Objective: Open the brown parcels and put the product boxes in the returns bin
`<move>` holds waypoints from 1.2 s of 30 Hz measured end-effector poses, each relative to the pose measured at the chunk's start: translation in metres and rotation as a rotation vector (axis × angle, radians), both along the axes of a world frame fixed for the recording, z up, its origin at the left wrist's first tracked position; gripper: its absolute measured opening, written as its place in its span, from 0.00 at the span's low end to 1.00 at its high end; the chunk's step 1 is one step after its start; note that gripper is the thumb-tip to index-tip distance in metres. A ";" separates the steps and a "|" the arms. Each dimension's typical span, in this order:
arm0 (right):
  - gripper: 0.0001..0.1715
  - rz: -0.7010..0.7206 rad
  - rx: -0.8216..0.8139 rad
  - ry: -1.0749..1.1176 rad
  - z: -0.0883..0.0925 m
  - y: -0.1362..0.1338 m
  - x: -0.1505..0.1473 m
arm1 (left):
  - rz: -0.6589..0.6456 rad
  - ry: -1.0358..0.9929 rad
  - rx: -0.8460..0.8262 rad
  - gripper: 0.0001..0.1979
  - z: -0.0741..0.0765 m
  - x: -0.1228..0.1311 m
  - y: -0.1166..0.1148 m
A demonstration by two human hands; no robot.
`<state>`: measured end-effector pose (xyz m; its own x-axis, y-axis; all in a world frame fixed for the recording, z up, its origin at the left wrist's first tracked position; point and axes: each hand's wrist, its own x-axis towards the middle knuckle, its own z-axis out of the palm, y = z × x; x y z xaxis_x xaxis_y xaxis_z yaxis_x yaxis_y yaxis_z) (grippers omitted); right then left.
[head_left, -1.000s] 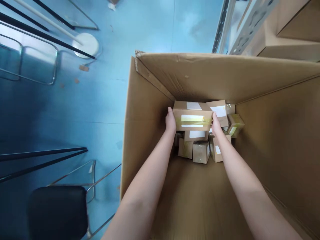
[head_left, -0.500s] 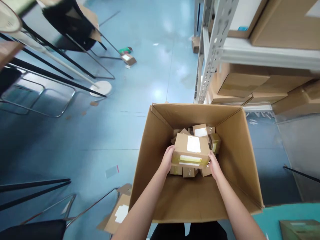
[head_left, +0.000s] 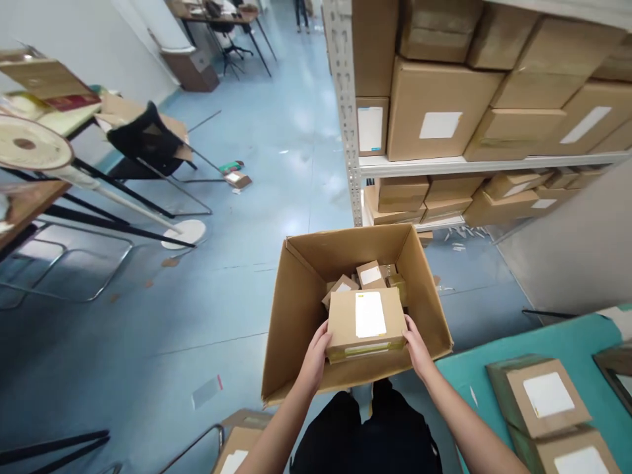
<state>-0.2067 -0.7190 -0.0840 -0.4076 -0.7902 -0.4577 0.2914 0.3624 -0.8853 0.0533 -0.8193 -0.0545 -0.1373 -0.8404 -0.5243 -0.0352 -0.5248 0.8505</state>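
Note:
Between both hands I hold a small cardboard box (head_left: 343,309) with a white label on its top and tape along its near side. My left hand (head_left: 316,349) grips its left end, and my right hand (head_left: 415,341) grips the right end. The box is above the opening of a large open carton (head_left: 291,316). Inside the carton, beyond the held box, several smaller boxes lie in a loose heap, among them a labelled box (head_left: 370,275). The held box hides part of the carton's inside.
Metal shelving (head_left: 345,99) stacked with cardboard boxes stands ahead on the right. A teal-topped table (head_left: 469,368) with labelled boxes (head_left: 548,398) is at my right. A white pedestal fan (head_left: 185,234) and a black chair (head_left: 153,141) stand left; far off, a person's legs (head_left: 300,13) show.
The held box has come up and nearer to me, over the carton's near part, still between both hands. My view has tilted up, showing more shelving and the teal table.

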 end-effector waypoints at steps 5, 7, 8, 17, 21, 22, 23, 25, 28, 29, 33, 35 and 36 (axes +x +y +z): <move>0.33 -0.184 -0.138 -0.090 0.026 0.047 0.014 | -0.174 0.084 -0.051 0.30 0.034 0.004 0.011; 0.34 -0.284 -0.157 -0.066 0.034 0.071 0.025 | -0.257 0.132 -0.059 0.32 0.043 0.005 0.014; 0.34 -0.341 -0.160 -0.049 0.037 0.084 0.032 | -0.306 0.153 -0.061 0.34 0.047 0.005 0.015; 0.40 -0.868 -0.046 0.129 0.058 0.235 0.084 | -0.894 0.220 -0.022 0.46 0.051 -0.029 0.073; 0.39 -1.079 -0.016 0.157 0.054 0.313 0.099 | -1.135 0.214 0.011 0.47 0.042 -0.061 0.122; 0.39 -1.127 -0.011 0.154 0.051 0.333 0.103 | -1.184 0.212 0.014 0.48 0.040 -0.070 0.136; 0.38 -1.174 -0.007 0.146 0.047 0.352 0.106 | -1.230 0.208 0.016 0.48 0.037 -0.079 0.149; 0.38 -1.252 -0.003 0.119 0.037 0.389 0.110 | -1.311 0.196 0.021 0.48 0.031 -0.098 0.179; 0.38 -1.326 -0.012 0.100 0.022 0.443 0.107 | -1.411 0.159 0.026 0.49 0.024 -0.129 0.227; 0.39 -1.342 -0.010 0.104 0.018 0.462 0.102 | -1.437 0.147 0.030 0.50 0.022 -0.139 0.245; 0.43 -1.362 0.041 0.115 0.007 0.539 0.063 | -1.511 0.130 0.068 0.49 0.015 -0.182 0.323; 0.43 -1.333 0.072 0.115 0.005 0.576 0.034 | -1.522 0.139 0.088 0.48 0.012 -0.201 0.359; 0.43 -1.307 0.083 0.118 0.004 0.594 0.018 | -1.522 0.146 0.095 0.48 0.010 -0.209 0.376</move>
